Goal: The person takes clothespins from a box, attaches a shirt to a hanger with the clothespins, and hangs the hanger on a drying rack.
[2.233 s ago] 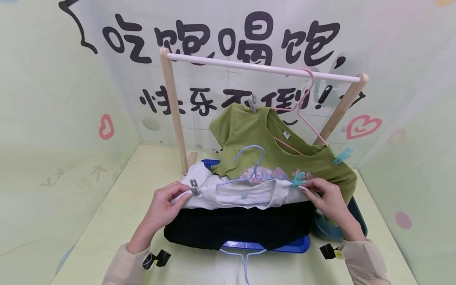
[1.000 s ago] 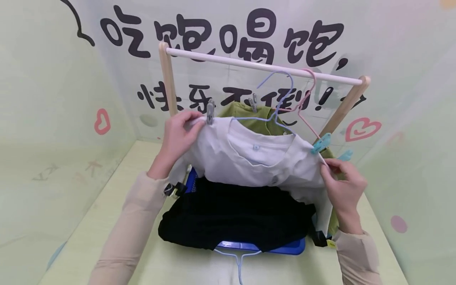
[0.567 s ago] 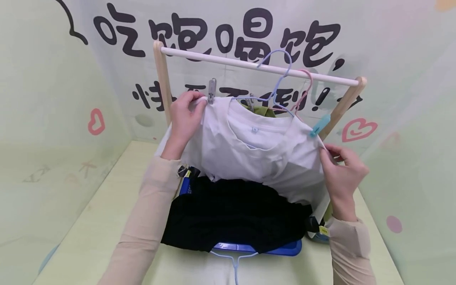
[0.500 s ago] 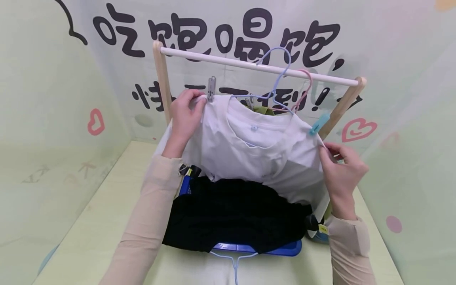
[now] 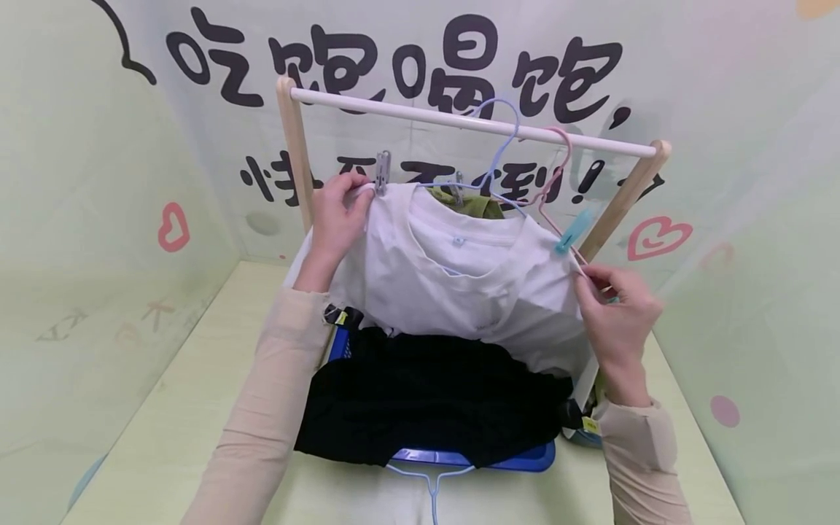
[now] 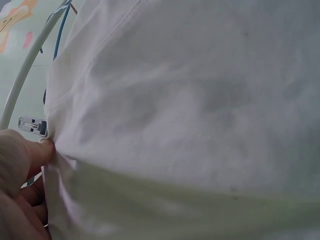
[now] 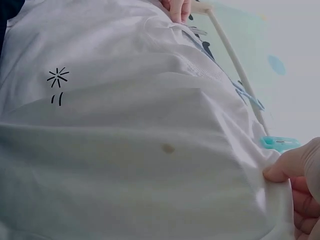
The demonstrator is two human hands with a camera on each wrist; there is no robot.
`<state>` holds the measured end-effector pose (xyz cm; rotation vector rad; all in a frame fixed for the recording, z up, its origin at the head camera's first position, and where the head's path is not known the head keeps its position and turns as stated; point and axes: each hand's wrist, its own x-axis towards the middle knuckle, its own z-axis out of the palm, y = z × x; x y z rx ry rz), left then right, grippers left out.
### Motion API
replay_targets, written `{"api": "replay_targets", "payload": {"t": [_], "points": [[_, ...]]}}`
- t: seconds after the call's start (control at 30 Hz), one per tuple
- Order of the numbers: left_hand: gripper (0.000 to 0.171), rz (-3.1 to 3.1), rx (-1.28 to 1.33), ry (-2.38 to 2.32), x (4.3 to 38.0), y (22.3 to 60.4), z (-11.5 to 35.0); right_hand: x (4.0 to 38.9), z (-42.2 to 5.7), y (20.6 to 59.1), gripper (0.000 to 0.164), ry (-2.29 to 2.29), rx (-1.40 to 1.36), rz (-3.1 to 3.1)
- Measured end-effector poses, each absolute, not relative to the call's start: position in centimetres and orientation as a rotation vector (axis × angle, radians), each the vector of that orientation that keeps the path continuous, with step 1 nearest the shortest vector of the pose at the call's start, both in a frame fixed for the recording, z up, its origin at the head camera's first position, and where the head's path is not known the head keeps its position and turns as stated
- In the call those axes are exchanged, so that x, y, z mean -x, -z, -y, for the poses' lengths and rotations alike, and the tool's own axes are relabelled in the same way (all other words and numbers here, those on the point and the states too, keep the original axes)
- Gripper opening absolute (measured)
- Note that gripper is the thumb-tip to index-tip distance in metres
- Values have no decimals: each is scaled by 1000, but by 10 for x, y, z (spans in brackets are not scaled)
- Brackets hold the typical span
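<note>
A white T-shirt (image 5: 453,299) on a blue hanger (image 5: 500,157) is held up by its shoulders in front of the rack. My left hand (image 5: 336,222) pinches one shoulder beside a grey clothespin (image 5: 383,173). On the other shoulder my right hand (image 5: 618,310) pinches the cloth just below a turquoise clothespin (image 5: 573,232). The hanger's hook is at the white rod (image 5: 426,113), curving over it in the head view. In the right wrist view the shirt front (image 7: 135,115) shows a small brown spot. Thumbs press the fabric's near side in both wrist views.
A pink hanger (image 5: 558,171) hangs on the rod, with a green shirt (image 5: 475,205) mostly hidden behind the white one. A black garment (image 5: 433,401) lies over a blue basket (image 5: 538,461), and a light-blue hanger (image 5: 432,485) sticks out in front.
Both hands have lifted the white T-shirt from over the basket up to the rack, its hook rising to the rod. Over the last half second it has shifted slightly left and down.
</note>
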<state>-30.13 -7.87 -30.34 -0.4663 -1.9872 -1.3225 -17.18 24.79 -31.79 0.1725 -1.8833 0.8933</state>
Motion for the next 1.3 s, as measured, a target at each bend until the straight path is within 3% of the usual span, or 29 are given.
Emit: {"api": "replay_targets", "payload": {"t": [0.7, 0.9, 1.07, 1.3], "points": [[15, 2171, 476, 1258, 329, 334, 77, 172, -252, 336, 4, -787, -274, 1972], [22, 2342, 502, 1204, 338, 329, 81, 164, -257, 335, 15, -835, -276, 1938], [25, 2366, 540, 1165, 336, 323, 84, 149, -275, 337, 15, -885, -172, 1809], [11, 2134, 585, 1141, 313, 322, 86, 131, -314, 350, 15, -903, 114, 1831]]}}
